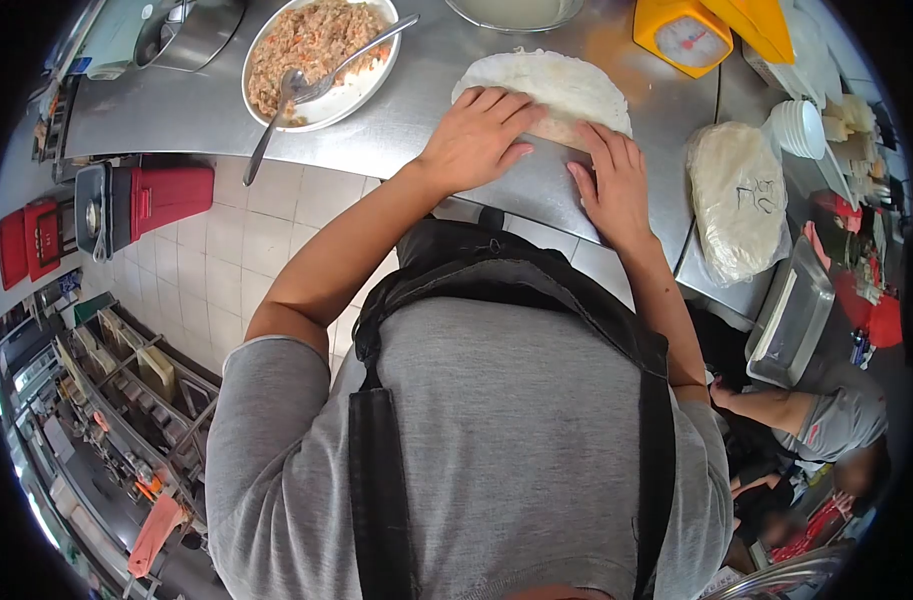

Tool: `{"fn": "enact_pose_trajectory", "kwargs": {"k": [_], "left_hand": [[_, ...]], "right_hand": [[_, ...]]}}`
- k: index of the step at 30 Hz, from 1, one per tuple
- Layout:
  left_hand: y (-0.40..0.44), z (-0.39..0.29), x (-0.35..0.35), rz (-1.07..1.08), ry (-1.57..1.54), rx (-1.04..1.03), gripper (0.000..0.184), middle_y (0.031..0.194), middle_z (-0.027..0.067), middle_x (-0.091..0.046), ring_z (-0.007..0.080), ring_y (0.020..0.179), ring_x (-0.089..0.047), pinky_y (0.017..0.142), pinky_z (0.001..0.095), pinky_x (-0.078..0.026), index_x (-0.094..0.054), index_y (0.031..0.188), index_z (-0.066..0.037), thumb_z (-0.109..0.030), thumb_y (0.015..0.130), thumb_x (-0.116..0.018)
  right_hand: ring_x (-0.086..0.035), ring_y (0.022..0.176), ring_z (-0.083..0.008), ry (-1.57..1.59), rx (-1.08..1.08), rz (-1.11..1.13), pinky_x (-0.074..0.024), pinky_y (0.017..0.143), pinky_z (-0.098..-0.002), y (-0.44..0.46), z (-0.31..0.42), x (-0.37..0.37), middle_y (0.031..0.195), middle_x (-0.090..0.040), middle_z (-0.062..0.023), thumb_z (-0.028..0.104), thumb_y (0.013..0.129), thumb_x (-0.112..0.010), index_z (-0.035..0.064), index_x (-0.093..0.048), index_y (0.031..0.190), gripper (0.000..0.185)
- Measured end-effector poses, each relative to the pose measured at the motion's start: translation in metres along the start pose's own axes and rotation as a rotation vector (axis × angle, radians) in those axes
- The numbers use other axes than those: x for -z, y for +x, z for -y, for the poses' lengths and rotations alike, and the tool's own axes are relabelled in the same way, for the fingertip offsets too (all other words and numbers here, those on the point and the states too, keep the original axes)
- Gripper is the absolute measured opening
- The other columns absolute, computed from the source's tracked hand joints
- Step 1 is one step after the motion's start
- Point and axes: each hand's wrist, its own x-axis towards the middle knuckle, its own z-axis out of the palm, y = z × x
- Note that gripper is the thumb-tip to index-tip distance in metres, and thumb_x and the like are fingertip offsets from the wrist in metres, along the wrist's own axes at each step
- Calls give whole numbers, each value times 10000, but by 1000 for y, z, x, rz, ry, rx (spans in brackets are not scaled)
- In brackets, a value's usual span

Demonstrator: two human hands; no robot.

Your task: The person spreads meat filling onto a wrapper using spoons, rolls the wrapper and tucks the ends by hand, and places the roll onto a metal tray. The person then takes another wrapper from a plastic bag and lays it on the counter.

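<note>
A flat, pale round wrapper [551, 80] lies on the steel table, its near edge folded or rolled over some filling. My left hand [481, 135] rests on the left part of that near edge, fingers pressed together on it. On the right part lies my right hand [614, 180], its fingertips touching the roll and its thumb apart. Left of them stands a white oval plate [361, 88] of chopped, orange-flecked filling [301, 50], with a spoon [292, 85] and a fork [361, 57] in it.
A metal bowl [516, 14] stands beyond the wrapper, a yellow scale [682, 40] at back right. Right of my hands lie a plastic-wrapped stack [738, 200], white cups [798, 128] and a metal tray [794, 315]. Another person's arm [766, 408] shows at lower right.
</note>
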Motion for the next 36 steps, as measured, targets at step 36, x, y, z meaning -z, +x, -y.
{"fn": "enact_pose_trajectory", "kwargs": {"k": [36], "left_hand": [[3,-16,-12,19,-262,98,788,1054,67,-697,300,983,-679,838,433,-584,-479,1548,-214,-71,833,-779]], "right_hand": [[-613,1069,-356,138,40,-26,-486,963,-461,16,9,-16,1136,-677,-148,95,822,-789,36,-607,1334,547]]}}
